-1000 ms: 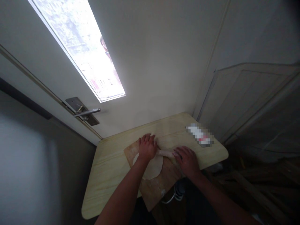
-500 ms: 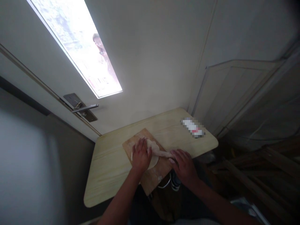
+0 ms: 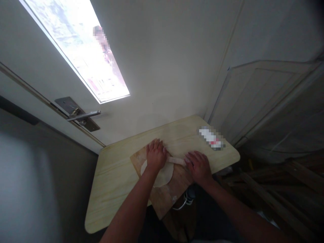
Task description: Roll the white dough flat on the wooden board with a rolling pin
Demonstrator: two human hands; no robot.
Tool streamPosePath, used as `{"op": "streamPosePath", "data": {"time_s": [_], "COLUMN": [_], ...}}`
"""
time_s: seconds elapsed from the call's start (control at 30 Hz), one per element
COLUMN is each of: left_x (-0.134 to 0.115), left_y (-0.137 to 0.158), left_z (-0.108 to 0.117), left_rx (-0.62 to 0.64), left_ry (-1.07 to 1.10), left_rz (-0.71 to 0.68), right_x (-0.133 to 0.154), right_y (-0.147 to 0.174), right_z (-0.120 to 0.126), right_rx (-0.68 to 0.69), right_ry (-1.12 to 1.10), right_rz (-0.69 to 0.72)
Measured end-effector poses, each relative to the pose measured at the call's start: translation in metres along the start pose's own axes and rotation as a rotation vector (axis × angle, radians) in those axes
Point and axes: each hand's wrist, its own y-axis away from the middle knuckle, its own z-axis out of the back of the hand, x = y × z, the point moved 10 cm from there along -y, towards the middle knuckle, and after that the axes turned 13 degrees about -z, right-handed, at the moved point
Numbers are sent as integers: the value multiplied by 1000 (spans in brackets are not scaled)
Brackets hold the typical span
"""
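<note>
A flat, round sheet of dough (image 3: pixel 164 175) lies on a wooden board (image 3: pixel 162 199). Across its far part runs a pale rolling pin (image 3: pixel 177 161). My left hand (image 3: pixel 155 156) lies over the pin's left end, hiding it, with the fingers pointing to the board's far edge. At the other end my right hand (image 3: pixel 199 166) is closed around the pin, beside the board's right edge. My left forearm covers part of the dough.
The board rests on a light wood-grain table (image 3: pixel 113 182) against a door with a metal handle (image 3: pixel 84 115). A blurred white object (image 3: pixel 211 137) lies at the table's right. Through the door's window a person (image 3: pixel 108 55) shows. Wooden beams (image 3: pixel 273 195) stand at right.
Both hands have pushed the rolling pin forward, away from me, toward the board's far edge. More of the round dough shows on the near side. The view has shifted slightly.
</note>
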Motion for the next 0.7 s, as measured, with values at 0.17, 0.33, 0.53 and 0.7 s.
{"op": "streamPosePath", "data": {"time_s": [0.17, 0.33, 0.53, 0.7], "left_x": [5, 8, 7, 1], "left_y": [-21, -35, -35, -17], "left_z": [-9, -13, -12, -4], "left_rx": [49, 74, 60, 24], "left_ry": [23, 22, 26, 15], "left_rz": [7, 6, 2, -13], "right_x": [-10, -16, -15, -8], "right_y": [-20, -34, -36, -19], "right_z": [-12, -19, -18, -11], "right_rx": [3, -2, 4, 2], "right_ry": [2, 1, -1, -1], "right_rz": [-21, -40, -52, -15]}}
